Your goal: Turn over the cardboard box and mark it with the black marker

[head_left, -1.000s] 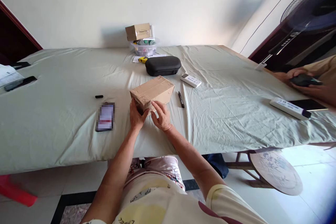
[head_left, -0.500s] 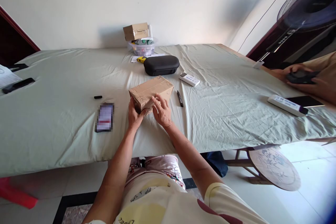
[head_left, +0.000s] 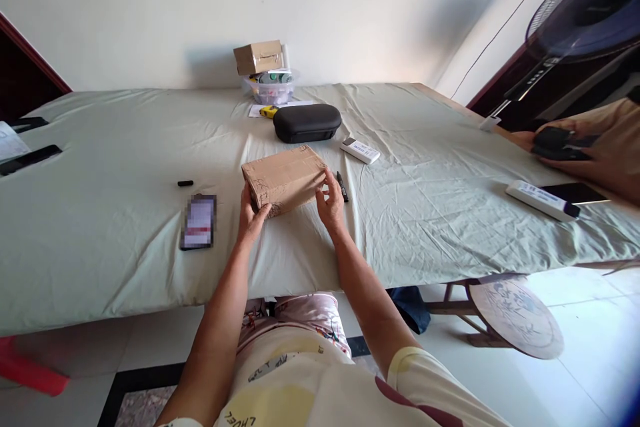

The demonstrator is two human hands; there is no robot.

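A taped brown cardboard box [head_left: 284, 177] lies on the table's pale green cloth [head_left: 125, 213] in front of me. My left hand [head_left: 251, 213] grips its near left corner, fingers wrapped against the end face. My right hand [head_left: 331, 199] rests against the box's right end with fingers curved and apart. A black marker [head_left: 343, 187] lies just right of my right hand. A phone [head_left: 199, 221] lies face up to the left of my left hand.
Behind the box are a black zip case [head_left: 307, 123], a white remote [head_left: 360, 151], and a tub with a small carton [head_left: 259, 57] on top. Another person's hands [head_left: 575, 147] hold a dark object at far right, near a white remote [head_left: 543, 200]. A stool [head_left: 515, 319] stands below.
My right hand slid from the box's near face to its right end. The box turned so its long side faces me. My left hand stayed on the left corner.
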